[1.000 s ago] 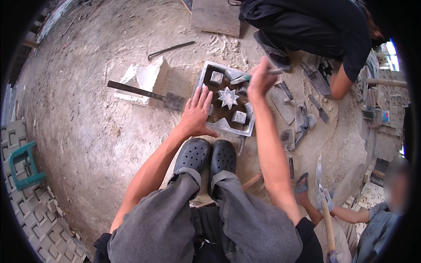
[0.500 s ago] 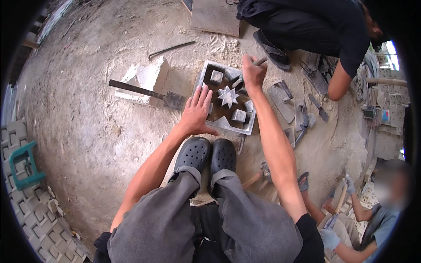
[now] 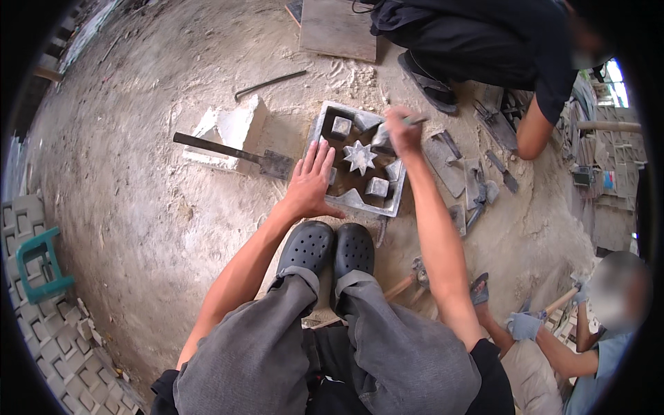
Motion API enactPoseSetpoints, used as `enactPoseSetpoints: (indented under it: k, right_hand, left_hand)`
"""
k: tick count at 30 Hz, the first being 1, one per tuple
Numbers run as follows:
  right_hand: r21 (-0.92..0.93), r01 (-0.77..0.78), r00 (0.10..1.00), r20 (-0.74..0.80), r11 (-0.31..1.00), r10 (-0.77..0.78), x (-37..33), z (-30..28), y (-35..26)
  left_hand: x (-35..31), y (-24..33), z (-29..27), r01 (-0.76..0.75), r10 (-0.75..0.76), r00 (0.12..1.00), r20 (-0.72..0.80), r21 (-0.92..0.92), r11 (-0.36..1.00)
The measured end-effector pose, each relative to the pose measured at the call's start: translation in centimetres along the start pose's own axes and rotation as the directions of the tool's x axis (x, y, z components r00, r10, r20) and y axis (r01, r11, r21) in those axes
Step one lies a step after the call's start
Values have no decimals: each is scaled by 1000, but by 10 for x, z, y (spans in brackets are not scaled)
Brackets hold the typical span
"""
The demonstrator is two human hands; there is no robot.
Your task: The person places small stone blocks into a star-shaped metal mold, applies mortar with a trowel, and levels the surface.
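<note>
A square grey casting mould [image 3: 354, 202] lies in front of my shoes, with an eight-pointed star [image 3: 360, 158], small cubes and wedge-shaped pieces standing inside it. My left hand [image 3: 309, 183] rests on its left rim, fingers stretched and spread, holding nothing. At the upper right corner my right hand [image 3: 404, 130] is closed around the handle of what looks like a brush [image 3: 381, 135]. The tool's pale, wide end reaches inside the mould's right side; its tip is blurred, and my fingers cover part of the handle.
Left of the mould, a flat metal tool [image 3: 220, 146] lies across a broken white block [image 3: 238, 128]; beyond is a bent rod [image 3: 270, 84]. Trowels [image 3: 446, 162] and other tools lie right. One person [image 3: 477, 41] crouches at the far right, another [image 3: 553, 353] sits lower right.
My right hand has shifted slightly toward me and right, and the brush's handle has tilted flatter. My left hand stays on the rim. The seated person's hands and wooden-handled tool have moved.
</note>
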State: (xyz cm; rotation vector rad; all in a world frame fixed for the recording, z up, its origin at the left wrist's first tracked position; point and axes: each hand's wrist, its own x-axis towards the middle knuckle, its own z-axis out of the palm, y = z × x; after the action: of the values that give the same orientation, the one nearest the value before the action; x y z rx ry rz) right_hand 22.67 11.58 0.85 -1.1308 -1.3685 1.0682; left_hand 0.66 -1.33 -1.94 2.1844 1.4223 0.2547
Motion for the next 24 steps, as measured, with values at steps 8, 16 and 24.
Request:
enactPoseSetpoints:
  k: [8,16,24]
  right_hand:
    - [67,-34,999,29,997,32,-8,11,-5]
    - [261,-90,991,-76,961,113,-4,3,5]
    - [402,-133,981,-79,906,179,3,3,1]
  left_hand:
    - [-3,-6,1,-10,10,1000,-24,-16,1000]
    - [-1,-4,-2,13,-13,1000,-12,8,1000]
    - [-8,-7,-3,27,-27,1000,2,10,1000]
